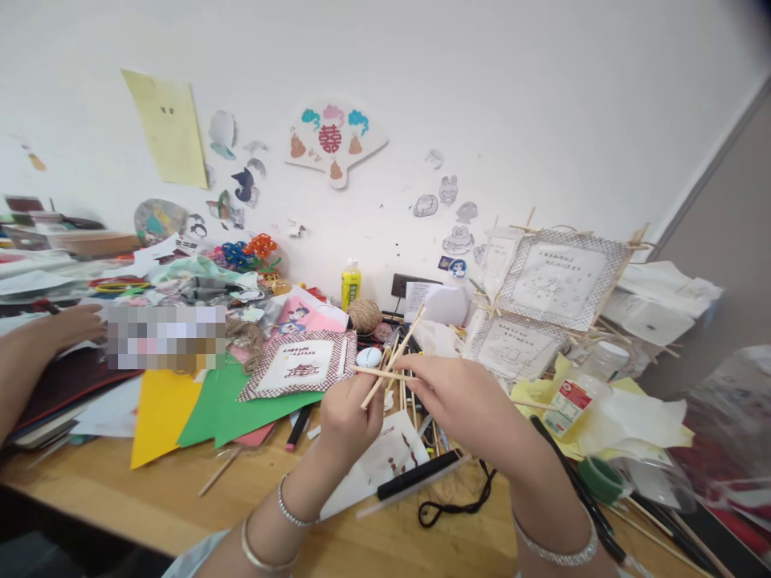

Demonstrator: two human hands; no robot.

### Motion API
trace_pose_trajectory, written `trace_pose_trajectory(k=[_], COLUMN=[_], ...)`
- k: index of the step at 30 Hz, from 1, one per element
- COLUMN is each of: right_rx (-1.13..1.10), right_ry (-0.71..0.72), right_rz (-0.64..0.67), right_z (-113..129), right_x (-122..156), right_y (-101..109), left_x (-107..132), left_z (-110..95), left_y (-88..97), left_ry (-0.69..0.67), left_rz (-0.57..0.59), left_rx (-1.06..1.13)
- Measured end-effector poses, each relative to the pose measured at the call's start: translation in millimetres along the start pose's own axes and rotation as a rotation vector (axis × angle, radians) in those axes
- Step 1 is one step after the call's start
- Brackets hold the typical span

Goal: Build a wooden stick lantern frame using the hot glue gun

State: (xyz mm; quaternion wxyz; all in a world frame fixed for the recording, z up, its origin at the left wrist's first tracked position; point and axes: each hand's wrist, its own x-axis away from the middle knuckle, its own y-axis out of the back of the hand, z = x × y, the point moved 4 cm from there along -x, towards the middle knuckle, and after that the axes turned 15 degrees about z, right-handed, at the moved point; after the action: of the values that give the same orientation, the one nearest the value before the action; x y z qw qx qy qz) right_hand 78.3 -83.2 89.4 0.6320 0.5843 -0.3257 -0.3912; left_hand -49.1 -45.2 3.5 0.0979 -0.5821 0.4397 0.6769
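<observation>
My left hand point(352, 411), closed with a bracelet and bangle at its wrist, grips a thin wooden stick point(414, 323) that slants up to the right. My right hand point(461, 397) pinches a second wooden stick point(377, 372), which lies nearly level. The two sticks cross just above my left fingers, and the second seems to run on past my right hand. Whether anything ties them at the crossing, I cannot tell. Below my hands lie a white sheet with brown drawings point(385, 466), a black marker point(418, 474) and a loose pile of sticks and pens.
At left, another person's hand point(75, 325) reaches over a cluttered heap. Green paper point(241, 409) and a patterned bordered panel point(301, 365) lie left of centre. Behind stand a twine ball point(365, 316) and yellow bottle point(350, 285). Stick-framed panels point(557, 277) and a jar point(569, 405) are at right.
</observation>
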Motion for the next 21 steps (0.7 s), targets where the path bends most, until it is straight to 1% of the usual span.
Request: trace_pose_trajectory(k=[2, 9, 15, 21], right_rx=[0.036, 0.147, 0.158, 0.177], right_ry=[-0.009, -0.103, -0.096, -0.164], right_rz=[0.017, 0.136, 0.109, 0.143], right_z=[3, 11, 12, 13], right_x=[0, -2, -4, -6], right_y=[0, -3, -3, -4], left_x=[0, -3, -4, -4], left_z=[0, 0, -2, -2], left_y=[0.6, 2.1, 3.6, 2.9], left_ry=[0.003, 0.031, 0.003, -0.018], left_rz=[0.001, 0.020, 0.008, 0.009], left_rx=[-0.011, -0.028, -0.064, -0.083])
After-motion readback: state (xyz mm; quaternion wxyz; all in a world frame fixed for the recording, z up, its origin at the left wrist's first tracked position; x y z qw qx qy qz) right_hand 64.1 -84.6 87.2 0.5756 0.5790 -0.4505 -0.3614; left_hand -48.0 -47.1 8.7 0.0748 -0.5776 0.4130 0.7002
